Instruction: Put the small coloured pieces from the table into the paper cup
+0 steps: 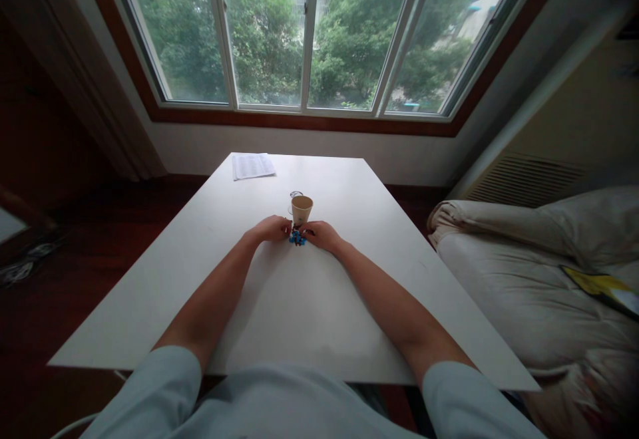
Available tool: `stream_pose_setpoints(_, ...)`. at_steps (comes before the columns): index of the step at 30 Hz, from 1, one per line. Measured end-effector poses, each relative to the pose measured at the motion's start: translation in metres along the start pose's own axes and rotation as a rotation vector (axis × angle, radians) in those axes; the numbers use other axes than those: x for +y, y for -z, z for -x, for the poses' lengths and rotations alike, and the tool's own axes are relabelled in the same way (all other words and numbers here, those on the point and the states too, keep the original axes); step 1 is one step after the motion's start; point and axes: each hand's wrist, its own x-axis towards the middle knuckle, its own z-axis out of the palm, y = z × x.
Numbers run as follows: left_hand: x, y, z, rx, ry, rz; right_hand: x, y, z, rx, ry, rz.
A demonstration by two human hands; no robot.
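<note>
Both my hands rest on the white table (279, 306), close together just in front of a tan paper cup (302, 209). My left hand (271, 229) is curled, its fingertips at a small blue object (297, 239) lying between the hands. My right hand (322, 235) is also curled with its fingers on the same blue object. The blue thing is too small to make out. A small clear ring-like item (294, 195) lies just behind the cup.
A sheet of printed paper (253, 165) lies at the table's far left corner. A wide window (309, 33) fills the wall beyond. A pale sofa (544, 273) with a yellow booklet (602, 286) stands to the right. Dark floor lies to the left.
</note>
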Motion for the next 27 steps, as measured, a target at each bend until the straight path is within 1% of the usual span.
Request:
stream_pose_setpoints(5,0.0,0.002,0.0,0.04,0.01,0.042,-0.001,-0.001,0.0,0.04,0.022,-0.008)
stream_pose_setpoints(7,0.0,0.002,0.0,0.044,0.007,0.041,-0.002,0.0,0.001,0.085,0.053,-0.018)
stream_pose_setpoints(9,0.0,0.001,0.0,0.022,-0.002,0.039,-0.002,0.001,0.001,0.155,0.068,-0.034)
stream_pose_setpoints(12,0.001,0.0,0.0,-0.001,-0.019,0.036,-0.001,0.002,0.002,0.253,0.033,-0.061)
stream_pose_setpoints(16,0.004,0.001,0.001,0.018,-0.013,0.039,0.001,0.004,0.004,0.324,-0.041,-0.099)
stream_pose_setpoints(18,0.007,0.004,0.002,0.051,-0.026,0.069,0.001,0.005,0.005,0.351,-0.061,-0.101)
stream_pose_setpoints(20,0.011,0.009,0.004,0.138,-0.043,0.13,0.002,0.006,0.005,0.367,-0.076,-0.095)
stream_pose_setpoints(24,0.017,0.021,0.005,0.424,-0.027,0.299,0.004,0.007,0.005,0.379,-0.116,-0.087)
stream_pose_setpoints(27,0.02,0.027,0.003,0.572,0.006,0.446,0.006,0.007,0.005,0.393,-0.137,-0.088)
